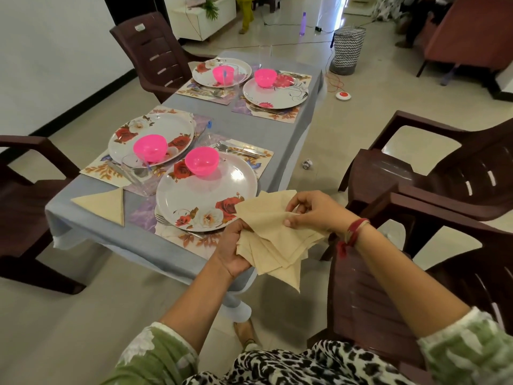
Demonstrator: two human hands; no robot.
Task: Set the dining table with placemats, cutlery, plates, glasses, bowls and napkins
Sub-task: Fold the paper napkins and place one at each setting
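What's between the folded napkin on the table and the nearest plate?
In the head view, a clear glass and a purple strip of placemat lie between the napkin and the plate.

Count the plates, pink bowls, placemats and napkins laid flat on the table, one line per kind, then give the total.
Plates: 4
Pink bowls: 4
Placemats: 4
Napkins laid flat: 1
Total: 13
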